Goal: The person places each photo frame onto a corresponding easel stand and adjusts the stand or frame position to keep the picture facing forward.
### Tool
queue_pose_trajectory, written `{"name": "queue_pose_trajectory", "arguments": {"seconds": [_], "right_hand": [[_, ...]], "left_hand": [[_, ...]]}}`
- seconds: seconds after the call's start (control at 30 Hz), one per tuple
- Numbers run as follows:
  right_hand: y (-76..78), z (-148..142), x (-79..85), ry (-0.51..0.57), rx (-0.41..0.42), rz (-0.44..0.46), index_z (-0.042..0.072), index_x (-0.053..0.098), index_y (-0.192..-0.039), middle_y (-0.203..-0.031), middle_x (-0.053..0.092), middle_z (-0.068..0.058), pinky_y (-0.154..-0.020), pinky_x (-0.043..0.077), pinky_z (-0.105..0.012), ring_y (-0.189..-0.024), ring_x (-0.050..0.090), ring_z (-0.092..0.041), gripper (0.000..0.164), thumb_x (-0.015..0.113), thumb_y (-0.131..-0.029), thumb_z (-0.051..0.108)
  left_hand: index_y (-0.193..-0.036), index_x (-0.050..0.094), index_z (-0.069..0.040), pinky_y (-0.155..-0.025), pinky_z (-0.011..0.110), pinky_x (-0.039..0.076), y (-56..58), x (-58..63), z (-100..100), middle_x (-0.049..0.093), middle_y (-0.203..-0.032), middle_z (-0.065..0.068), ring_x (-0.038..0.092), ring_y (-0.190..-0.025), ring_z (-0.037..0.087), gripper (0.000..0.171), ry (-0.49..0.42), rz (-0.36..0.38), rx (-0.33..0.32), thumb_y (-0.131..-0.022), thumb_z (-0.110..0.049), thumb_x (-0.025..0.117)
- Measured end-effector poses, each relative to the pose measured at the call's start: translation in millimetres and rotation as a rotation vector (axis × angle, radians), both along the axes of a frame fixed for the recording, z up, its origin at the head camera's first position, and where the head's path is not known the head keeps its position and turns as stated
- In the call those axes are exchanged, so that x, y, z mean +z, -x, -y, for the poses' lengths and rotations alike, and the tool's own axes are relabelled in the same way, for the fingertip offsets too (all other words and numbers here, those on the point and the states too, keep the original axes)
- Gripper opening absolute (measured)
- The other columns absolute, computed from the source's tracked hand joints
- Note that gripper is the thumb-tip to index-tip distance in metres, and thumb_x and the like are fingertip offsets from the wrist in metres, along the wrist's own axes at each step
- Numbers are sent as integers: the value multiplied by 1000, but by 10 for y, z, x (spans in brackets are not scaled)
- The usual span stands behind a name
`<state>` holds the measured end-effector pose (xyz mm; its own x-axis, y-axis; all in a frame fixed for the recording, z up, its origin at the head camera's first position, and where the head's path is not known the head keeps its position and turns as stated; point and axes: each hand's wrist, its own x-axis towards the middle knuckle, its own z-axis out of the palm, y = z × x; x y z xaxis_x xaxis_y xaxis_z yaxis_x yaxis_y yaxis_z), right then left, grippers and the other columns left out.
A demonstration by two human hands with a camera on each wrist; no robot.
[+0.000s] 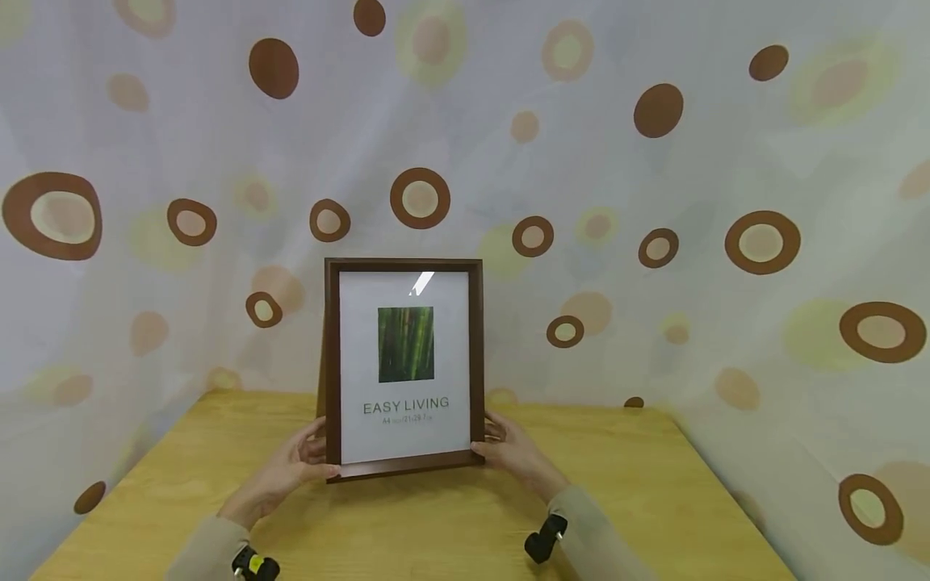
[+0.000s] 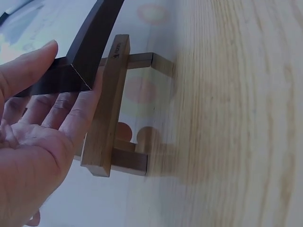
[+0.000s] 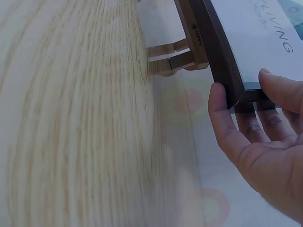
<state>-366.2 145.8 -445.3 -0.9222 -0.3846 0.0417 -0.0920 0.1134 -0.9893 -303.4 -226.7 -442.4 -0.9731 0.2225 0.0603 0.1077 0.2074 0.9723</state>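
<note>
A dark brown picture frame [image 1: 405,355] is held up by both hands, tilted slightly, its front facing me. Behind its glass is a white sheet with a green bamboo picture and the words "EASY LIVING". At the lower left corner, my left hand [image 1: 289,458] grips the frame, thumb in front and fingers behind and beneath. My right hand [image 1: 513,452] holds the lower right corner the same way. Just behind the frame stands a small wooden easel [image 2: 108,109], whose lower bar and feet show in both wrist views. In the head view the frame hides most of it.
The light wooden table [image 1: 603,484] spreads out beneath the hands. A pale curtain [image 1: 465,105] with brown and pastel dots hangs behind it and along both sides. Each wrist wears a small black camera mount [image 1: 545,539].
</note>
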Motion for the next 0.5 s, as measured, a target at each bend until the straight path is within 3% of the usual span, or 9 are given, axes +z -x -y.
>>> {"name": "queue_pose_trajectory", "arguments": {"seconds": [0.2, 0.5], "right_hand": [[61, 49, 25, -3, 15, -18, 1, 15, -156, -152, 29, -35, -91, 57, -44, -138, 34, -50, 79, 63, -94, 4], [113, 155, 24, -53, 17, -64, 4, 21, -156, -151, 34, -32, -94, 55, -45, -138, 35, -48, 78, 67, -93, 10]], "left_hand": [[-153, 10, 8, -108, 58, 40, 45, 52, 61, 24, -150, 41, 33, -135, 55, 94, 18, -23, -8, -85, -4, 74], [-150, 18, 11, -108, 57, 41, 36, 23, 166, 30, -149, 38, 37, -134, 52, 86, 60, -15, 11, -87, -10, 72]]}}
